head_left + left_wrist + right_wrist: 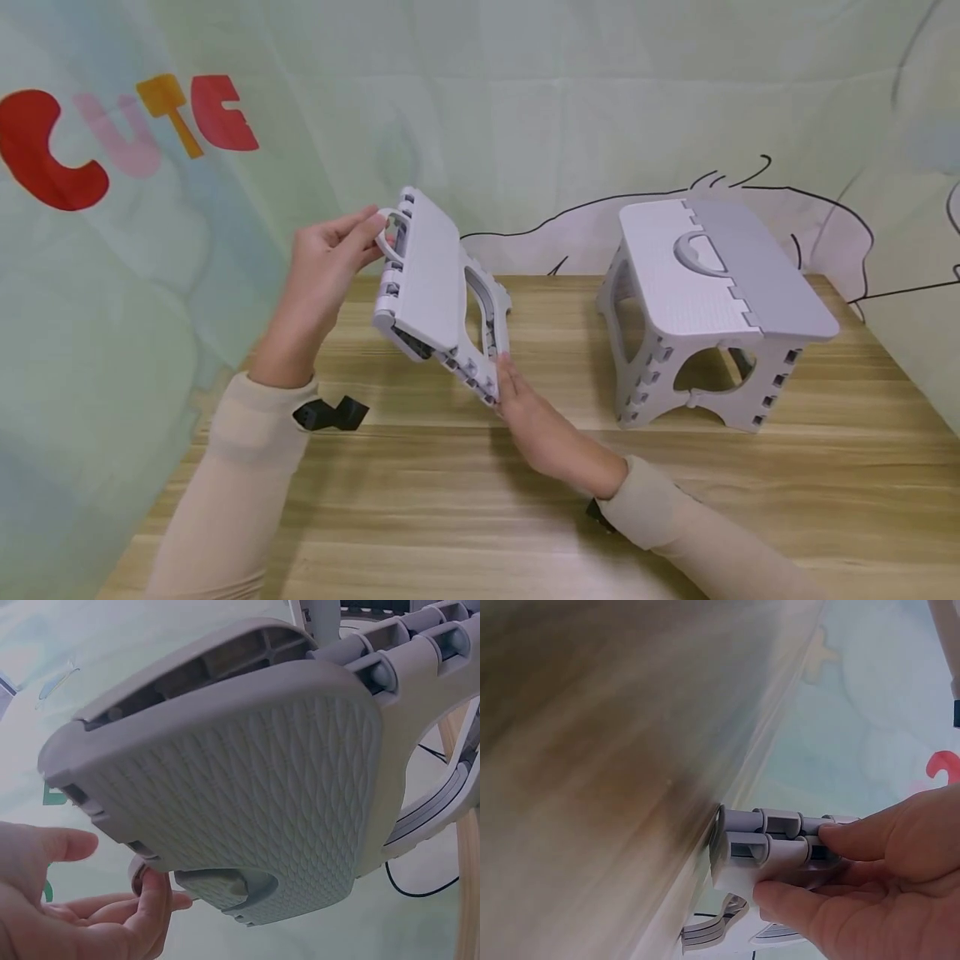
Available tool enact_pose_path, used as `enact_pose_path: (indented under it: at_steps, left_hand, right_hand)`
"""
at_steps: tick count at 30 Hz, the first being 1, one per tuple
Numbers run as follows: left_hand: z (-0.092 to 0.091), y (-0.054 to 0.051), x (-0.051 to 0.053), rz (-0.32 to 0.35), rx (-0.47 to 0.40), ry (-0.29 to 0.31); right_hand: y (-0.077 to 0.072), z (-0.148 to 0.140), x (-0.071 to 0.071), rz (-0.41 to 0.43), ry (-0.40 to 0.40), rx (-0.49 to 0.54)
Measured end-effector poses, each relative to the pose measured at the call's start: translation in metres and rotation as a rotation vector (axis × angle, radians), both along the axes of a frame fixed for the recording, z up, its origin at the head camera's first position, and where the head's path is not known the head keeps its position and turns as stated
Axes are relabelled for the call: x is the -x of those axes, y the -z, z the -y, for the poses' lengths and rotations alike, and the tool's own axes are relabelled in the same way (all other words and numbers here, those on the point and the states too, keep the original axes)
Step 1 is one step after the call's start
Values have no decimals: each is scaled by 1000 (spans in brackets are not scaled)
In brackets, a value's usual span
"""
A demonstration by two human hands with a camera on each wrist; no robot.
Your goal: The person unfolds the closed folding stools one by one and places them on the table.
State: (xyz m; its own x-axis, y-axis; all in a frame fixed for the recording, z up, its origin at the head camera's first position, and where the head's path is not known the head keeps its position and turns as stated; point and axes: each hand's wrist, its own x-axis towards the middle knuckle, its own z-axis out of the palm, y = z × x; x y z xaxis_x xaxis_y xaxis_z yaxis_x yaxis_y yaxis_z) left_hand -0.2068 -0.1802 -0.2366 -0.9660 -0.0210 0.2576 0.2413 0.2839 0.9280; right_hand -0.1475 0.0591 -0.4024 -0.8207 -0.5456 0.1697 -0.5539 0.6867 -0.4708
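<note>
A light grey folding stool (427,279), partly folded, is tilted between the two hands. My left hand (318,271) hooks its fingers through the loop handle at the top. In the left wrist view, the curled fingers (154,907) sit in that handle beside the woven-textured seat (247,772), with the thumb held apart. My right hand (540,437) pinches the lower hinged edge of the legs. Seen from the right wrist, the thumb and fingers grip either side of the knuckled hinge (780,851), close to the tabletop.
A second folding stool (720,292), white and grey, stands unfolded on the right of the wooden table (450,517). A printed cloth backdrop (525,133) with coloured letters hangs behind and along the left side. Black wrist devices (330,413) are worn at the sleeves.
</note>
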Motion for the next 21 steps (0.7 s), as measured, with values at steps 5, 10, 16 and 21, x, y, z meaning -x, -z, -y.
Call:
enact_pose_path:
  at_steps: [5,10,16,21]
  left_hand:
    - [-7,-2,1,-12,-12,17]
    - [-12,-4,2,-20,-35,51]
    - [-19,-6,3,-19,-113,107]
    - [-28,-9,4,-13,-172,122]
  right_hand:
    - [-1,-3,0,-11,-12,21]
    - [0,-4,0,-8,-3,15]
    - [3,-6,1,-28,9,26]
    - [4,-9,2,-44,0,70]
